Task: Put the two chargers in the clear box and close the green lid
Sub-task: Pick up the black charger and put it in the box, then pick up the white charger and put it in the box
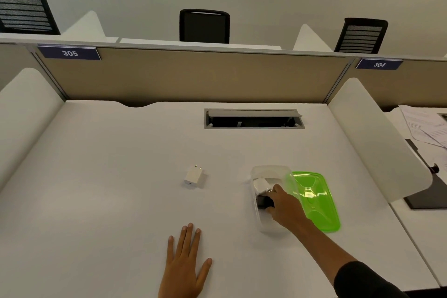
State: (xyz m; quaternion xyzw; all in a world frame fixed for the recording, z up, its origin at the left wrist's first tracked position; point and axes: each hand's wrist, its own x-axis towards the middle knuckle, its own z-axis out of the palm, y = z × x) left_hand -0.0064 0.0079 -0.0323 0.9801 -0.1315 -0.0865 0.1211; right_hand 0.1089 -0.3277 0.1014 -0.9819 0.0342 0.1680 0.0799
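Observation:
The clear box (pixel 268 172) stands open on the white desk, right of centre. The green lid (pixel 316 201) lies flat against its right side. My right hand (pixel 285 208) reaches into the box from the right, fingers closed on a black charger (pixel 263 202) low inside it. A white block (pixel 261 184) lies in the box just behind the black one. A white charger (pixel 193 175) with two prongs pointing away from me lies on the desk left of the box, apart from it. My left hand (pixel 185 264) rests flat on the desk near the front, fingers spread.
A cable hatch (pixel 254 118) is open at the back of the desk. Beige partitions and white side dividers (pixel 372 138) enclose the desk. Papers (pixel 425 128) and a dark stand lie on the neighbouring desk to the right. Black chairs stand behind the partition.

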